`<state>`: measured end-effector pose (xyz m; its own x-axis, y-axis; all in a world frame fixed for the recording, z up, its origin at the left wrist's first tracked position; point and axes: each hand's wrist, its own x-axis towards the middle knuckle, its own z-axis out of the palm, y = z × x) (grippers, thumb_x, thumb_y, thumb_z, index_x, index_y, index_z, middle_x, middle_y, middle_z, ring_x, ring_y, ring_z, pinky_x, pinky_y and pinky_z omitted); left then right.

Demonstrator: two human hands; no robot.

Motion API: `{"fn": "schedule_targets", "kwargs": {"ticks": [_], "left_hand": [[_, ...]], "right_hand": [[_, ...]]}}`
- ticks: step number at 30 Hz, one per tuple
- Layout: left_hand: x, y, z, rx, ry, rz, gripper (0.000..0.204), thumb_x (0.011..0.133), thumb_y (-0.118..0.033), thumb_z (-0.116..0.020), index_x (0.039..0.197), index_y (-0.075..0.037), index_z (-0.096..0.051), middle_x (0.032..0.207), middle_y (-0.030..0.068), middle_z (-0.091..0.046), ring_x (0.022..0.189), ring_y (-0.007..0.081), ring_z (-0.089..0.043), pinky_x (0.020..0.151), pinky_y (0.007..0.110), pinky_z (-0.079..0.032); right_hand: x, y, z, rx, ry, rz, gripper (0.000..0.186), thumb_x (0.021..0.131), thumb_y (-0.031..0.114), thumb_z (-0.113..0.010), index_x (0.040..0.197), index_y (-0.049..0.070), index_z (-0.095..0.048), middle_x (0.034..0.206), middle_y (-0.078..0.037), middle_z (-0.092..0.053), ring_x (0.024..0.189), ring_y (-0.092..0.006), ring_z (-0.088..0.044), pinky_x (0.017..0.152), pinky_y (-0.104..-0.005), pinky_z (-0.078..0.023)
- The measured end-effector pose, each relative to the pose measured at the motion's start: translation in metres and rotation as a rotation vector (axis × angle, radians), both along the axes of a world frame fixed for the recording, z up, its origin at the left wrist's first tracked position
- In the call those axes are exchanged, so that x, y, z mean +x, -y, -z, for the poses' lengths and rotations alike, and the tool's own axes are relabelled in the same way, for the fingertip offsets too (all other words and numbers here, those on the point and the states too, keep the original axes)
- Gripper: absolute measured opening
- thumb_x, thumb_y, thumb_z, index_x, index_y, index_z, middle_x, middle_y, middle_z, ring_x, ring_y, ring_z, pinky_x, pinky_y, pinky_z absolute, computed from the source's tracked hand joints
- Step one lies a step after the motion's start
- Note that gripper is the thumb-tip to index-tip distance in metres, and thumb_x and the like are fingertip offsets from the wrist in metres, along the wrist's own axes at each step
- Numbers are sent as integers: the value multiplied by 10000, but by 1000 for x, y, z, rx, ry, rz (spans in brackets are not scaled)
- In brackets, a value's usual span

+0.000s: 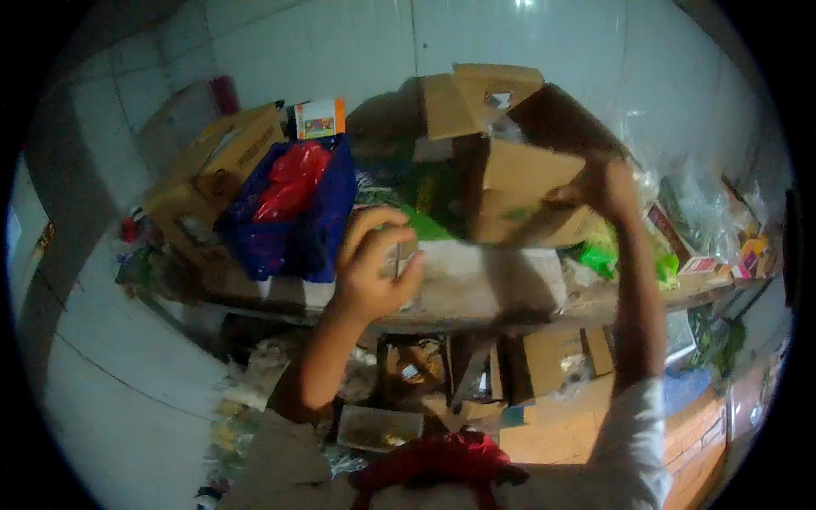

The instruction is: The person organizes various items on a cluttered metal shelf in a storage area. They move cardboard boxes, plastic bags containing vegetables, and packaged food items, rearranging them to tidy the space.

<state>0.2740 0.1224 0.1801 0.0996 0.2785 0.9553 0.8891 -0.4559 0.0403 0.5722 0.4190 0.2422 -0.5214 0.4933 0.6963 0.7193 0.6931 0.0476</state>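
Cardboard box (518, 183) sits open on the cluttered bench (476, 289), right of blue bag (293, 225). Left hand (374, 259) curls around a small pale item, unclear what; right hand (599, 187) grips the box flap. Box not yet shifted or emptied, by the look of it.

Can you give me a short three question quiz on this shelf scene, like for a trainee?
1. True or false: the right hand grips the flap of the open cardboard box.
2. What lies inside the blue bag: A a red bag, B a glass bottle, C a shoe?
3. Fill in: the left hand is raised in front of the shelf's ____ edge.

Key: 1 true. 2 A, the red bag. 3 front.
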Motion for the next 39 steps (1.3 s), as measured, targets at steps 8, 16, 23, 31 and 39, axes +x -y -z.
{"fn": "schedule_targets", "kwargs": {"ticks": [8, 16, 23, 31, 39], "left_hand": [[100, -92, -36, -151, -284, -299, 662, 596, -480, -884, 1099, -84, -716, 1237, 85, -636, 1260, 320, -550, 1153, 655, -230], [123, -72, 19, -213, -270, -488, 434, 468, -381, -870, 782, -158, -669, 869, 11, -559, 871, 254, -546, 1130, 728, -252], [151, -48, 62, -188, -210, -541, 312, 520, -280, -832, 764, -188, -660, 867, -21, -543, 1000, 211, -577, 1121, 755, -215], [163, -33, 92, -136, -144, -528, 180, 685, -217, -772, 818, -187, -655, 869, -36, -615, 941, 180, -613, 1175, 678, -138], [164, -28, 88, -129, -164, -530, 228, 698, -262, -781, 881, -152, -699, 949, -15, -631, 908, 230, -597, 1151, 739, -139]], "right_hand": [[32, 83, 78, 423, -140, -176, 495, 644, 416, -851, 945, 87, -637, 1022, -118, -630, 958, -345, -568, 959, -534, -413], [51, 112, 99, 326, -178, -317, 215, 751, 184, -732, 937, 120, -646, 845, -56, -548, 823, -272, -523, 875, -472, -427], [67, 126, 138, 341, -228, -320, 161, 766, 145, -726, 904, 135, -644, 959, -43, -655, 912, -262, -588, 905, -458, -432], [74, 137, 170, 378, -262, -279, 156, 777, 120, -711, 920, 133, -651, 967, -68, -670, 936, -289, -600, 936, -467, -417], [73, 147, 163, 338, -261, -237, 189, 747, 93, -762, 911, 141, -681, 975, -74, -665, 904, -283, -585, 966, -461, -423]]}}
